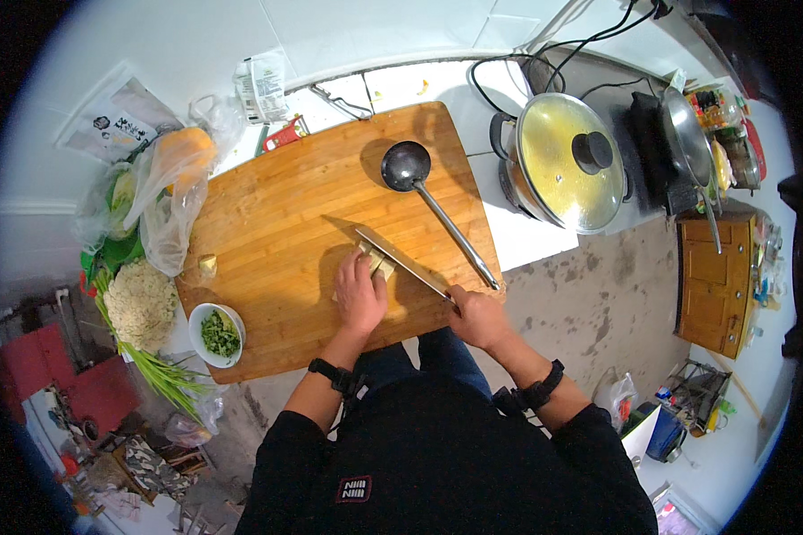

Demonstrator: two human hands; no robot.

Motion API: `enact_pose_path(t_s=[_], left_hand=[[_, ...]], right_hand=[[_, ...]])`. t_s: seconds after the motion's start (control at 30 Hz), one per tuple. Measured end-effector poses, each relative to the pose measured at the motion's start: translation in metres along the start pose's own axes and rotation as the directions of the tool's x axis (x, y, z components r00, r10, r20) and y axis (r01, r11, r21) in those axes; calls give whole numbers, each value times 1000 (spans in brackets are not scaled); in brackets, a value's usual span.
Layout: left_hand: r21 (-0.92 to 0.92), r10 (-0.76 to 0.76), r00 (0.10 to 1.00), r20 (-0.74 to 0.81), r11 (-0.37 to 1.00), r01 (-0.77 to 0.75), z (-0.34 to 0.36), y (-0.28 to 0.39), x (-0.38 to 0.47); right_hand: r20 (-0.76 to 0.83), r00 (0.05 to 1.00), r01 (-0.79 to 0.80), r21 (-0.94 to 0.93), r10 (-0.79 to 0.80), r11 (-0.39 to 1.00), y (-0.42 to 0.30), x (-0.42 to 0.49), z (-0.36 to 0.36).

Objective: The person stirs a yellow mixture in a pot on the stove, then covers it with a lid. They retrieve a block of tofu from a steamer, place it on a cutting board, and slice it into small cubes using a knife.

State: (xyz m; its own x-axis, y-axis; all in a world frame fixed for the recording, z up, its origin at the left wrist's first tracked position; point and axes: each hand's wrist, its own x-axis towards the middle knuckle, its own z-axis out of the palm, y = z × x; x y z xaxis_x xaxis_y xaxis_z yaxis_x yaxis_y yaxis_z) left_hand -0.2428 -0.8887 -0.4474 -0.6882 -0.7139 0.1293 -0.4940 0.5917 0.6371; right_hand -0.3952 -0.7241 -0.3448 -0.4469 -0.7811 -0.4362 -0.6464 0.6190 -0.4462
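My right hand (480,317) grips the handle of a kitchen knife (405,261), its blade slanting up and left across the wooden cutting board (281,207). Under my left hand (361,294) lies a pale yellow, flat food piece (387,269), with the fingertips pressing it to the board. The blade is right beside those fingers, at the food; whether it is cutting into it cannot be told. A metal ladle (435,207) rests on the board beyond the knife, bowl facing up. Near the left edge sits a small pale yellow chunk (207,265).
A white bowl of chopped greens (221,333) stands at the board's near left corner. Left of it are a cauliflower (140,304), green stalks (157,374) and bagged vegetables (174,180). A glass-lidded pot (562,160) and a wok (686,137) stand to the right.
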Motion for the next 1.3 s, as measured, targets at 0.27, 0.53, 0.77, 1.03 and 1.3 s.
enact_pose_path(t_s=[0.27,0.53,0.77,1.03,1.3], left_hand=[[98,91,994,-63,992,-85,4,2,10],[68,99,994,-42,993,-96,0,-1,12],[-60,115,990,-76,991,-120,1,-8,11],[-142,26,990,-138,989,-46,-6,-3,7],[-103,95,993,-65,989,-101,-10,-4,10]], right_hand=[[-10,996,83,-10,-83,996,-25,-15,-12],[62,996,63,-24,-62,998,-27,-11,-9],[48,997,69,-65,-66,996,-22,28,32],[31,990,135,-31,-134,990,-20,12,8],[132,991,40,-80,-29,996,-34,-4,-7]])
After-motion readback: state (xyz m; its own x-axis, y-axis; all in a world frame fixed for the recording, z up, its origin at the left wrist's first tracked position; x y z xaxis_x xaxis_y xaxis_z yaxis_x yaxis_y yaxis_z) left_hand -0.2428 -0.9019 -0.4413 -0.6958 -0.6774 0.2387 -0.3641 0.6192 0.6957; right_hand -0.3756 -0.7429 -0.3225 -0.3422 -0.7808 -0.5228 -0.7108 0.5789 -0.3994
